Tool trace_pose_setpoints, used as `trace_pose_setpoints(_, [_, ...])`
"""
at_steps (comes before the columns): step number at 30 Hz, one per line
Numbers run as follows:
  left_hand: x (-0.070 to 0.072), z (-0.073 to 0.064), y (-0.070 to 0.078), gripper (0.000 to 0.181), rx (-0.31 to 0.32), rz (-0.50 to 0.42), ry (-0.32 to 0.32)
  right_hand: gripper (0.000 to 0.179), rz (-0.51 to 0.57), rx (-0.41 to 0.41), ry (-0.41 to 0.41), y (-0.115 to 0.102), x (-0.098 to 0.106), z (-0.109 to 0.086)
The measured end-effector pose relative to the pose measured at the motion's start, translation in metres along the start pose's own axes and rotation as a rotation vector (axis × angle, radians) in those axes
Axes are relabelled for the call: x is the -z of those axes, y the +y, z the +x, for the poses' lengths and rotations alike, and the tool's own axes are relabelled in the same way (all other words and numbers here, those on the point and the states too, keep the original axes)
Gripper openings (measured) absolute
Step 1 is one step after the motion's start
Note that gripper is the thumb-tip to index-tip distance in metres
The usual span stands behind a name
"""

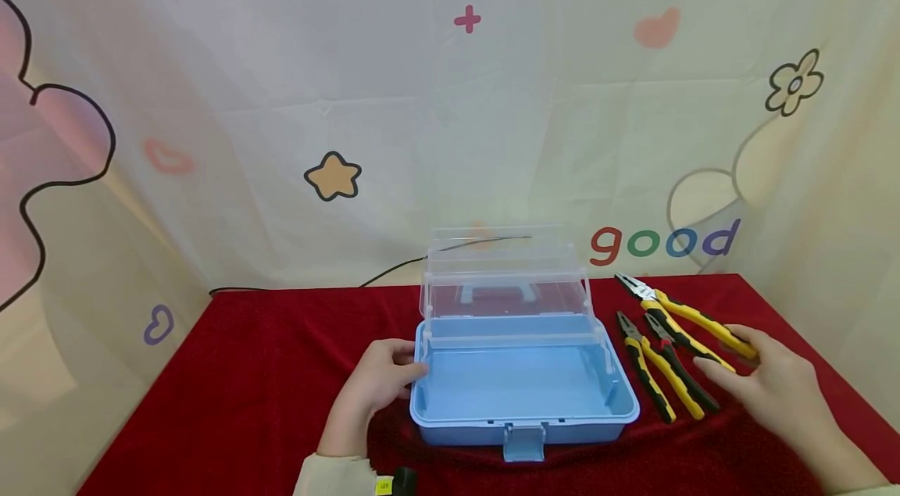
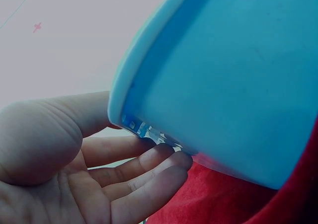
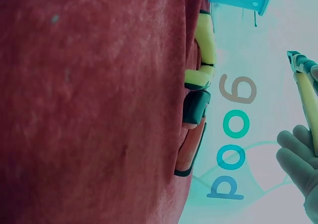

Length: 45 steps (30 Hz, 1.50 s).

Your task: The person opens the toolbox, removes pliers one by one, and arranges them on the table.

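A light blue toolbox with a raised clear lid stands in the middle of the table. My left hand holds its left wall, thumb at the rim and fingers along the outside; the left wrist view shows the box wall close up. To the right, my right hand grips one handle of the largest yellow-and-black pliers, whose handles are spread. Beside them lie smaller yellow-and-black pliers and a pair with red and black handles. Only part of the right hand shows in the right wrist view.
A dark red cloth covers the table. A pale printed curtain hangs behind and at both sides. One thin black cable runs along the back, behind the lid. The box's front latch hangs down.
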<state>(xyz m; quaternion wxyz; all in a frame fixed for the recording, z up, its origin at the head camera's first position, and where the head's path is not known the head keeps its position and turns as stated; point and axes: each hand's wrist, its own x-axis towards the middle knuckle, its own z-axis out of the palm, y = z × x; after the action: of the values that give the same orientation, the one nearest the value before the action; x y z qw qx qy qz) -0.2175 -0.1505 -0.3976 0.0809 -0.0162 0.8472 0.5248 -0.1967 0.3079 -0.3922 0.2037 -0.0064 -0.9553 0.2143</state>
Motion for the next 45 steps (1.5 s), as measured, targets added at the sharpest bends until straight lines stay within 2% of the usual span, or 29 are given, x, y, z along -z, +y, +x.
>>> trace_pose_setpoints(33, [0.000,-0.001,0.000,0.045,-0.004,-0.001,-0.005,0.069,-0.025,-0.092,-0.053,0.027,0.007,0.006])
trace_pose_setpoints(45, [0.001,-0.001,0.000,0.044,-0.016,-0.016,-0.010,0.072,-0.055,-0.124,-0.124,0.037,0.010,0.010])
